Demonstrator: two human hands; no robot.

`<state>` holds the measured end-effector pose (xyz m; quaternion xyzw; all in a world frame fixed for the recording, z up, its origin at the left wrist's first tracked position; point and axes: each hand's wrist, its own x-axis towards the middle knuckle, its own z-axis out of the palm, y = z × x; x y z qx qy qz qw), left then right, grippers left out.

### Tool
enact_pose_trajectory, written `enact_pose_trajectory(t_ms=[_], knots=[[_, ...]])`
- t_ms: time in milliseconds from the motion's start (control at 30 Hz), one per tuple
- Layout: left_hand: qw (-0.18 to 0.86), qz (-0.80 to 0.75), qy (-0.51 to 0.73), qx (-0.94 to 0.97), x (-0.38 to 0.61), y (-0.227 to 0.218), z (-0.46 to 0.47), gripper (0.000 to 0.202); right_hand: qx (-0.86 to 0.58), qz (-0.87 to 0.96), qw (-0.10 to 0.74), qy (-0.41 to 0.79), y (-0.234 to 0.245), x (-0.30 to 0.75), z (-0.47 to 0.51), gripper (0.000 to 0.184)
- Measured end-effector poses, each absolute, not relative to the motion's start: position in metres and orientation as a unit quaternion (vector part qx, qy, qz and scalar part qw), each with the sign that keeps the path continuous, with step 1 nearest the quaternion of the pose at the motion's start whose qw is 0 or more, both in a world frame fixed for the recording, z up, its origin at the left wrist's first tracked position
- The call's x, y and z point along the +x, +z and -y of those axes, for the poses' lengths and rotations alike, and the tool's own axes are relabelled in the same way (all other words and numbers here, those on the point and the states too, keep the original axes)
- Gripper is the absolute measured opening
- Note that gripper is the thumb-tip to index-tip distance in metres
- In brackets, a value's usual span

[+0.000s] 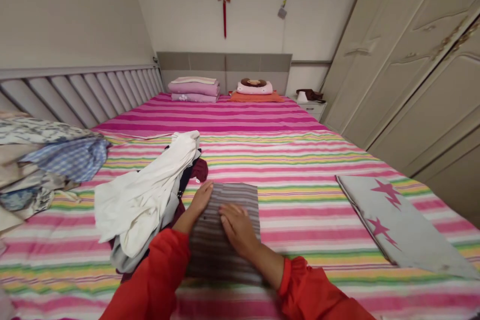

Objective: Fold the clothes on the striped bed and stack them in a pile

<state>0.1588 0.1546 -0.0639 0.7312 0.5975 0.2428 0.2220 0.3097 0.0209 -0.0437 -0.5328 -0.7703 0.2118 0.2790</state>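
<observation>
Pressing a folded striped cloth (240, 196) flat on the bed (300, 160) looks like the step in hand. The cloth lies close in front of the person, at the middle of the near bed. Both hands rest on top of it. The left hand (201, 197) sits at its 10 o'clock corner with fingers straight and together. The right hand (237, 227) lies on the middle with fingers spread narrowly and flat. Neither hand grips anything.

The cloth appears already folded to a neat rectangle, so the smoothing seems near its end. Any lift from here would call for fingers slid under 2 opposite edges so that the layers stay stacked. The near edge is hidden under the red sleeves, so I cannot tell how it lies.

At 9 o'clock a loose pile (142, 200) of white and dark clothes touches the cloth's left edge and leaves no slack on that side. Farther at 9 o'clock a heap (48, 165) of blue and patterned fabric sits by the padded wall. At 3 o'clock a grey star cloth (393, 215) lies well apart, near the bed's right edge, with bare sheet between. Toward 12 o'clock the bed is open up to the pillows (194, 89). A wardrobe (412, 75) closes off the right side.
</observation>
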Motion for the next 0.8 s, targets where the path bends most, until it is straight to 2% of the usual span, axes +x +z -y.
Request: enact_pose_trajectory(t_ms=[67,200,300,533,800], knots=[[0.205,-0.594,0.235,0.742,0.159,-0.066,-0.140,0.047,-0.585,0.740,0.282,0.177,-0.045,0.307,-0.038,0.044],[0.098,-0.609,0.177,0.767,0.172,-0.082,-0.114,0.048,-0.624,0.738,0.186,0.175,-0.061,0.309,-0.071,0.050],[0.032,-0.624,0.147,0.767,0.179,-0.091,-0.109,0.049,-0.632,0.741,0.148,0.171,-0.072,0.320,-0.089,0.052],[0.068,-0.612,0.198,0.762,0.174,-0.098,-0.112,0.049,-0.718,0.672,0.112,0.140,-0.082,0.364,-0.102,0.053],[0.151,-0.589,0.377,0.699,0.157,-0.102,-0.116,0.038,-0.748,0.614,0.192,0.164,-0.091,0.417,-0.063,0.047]])
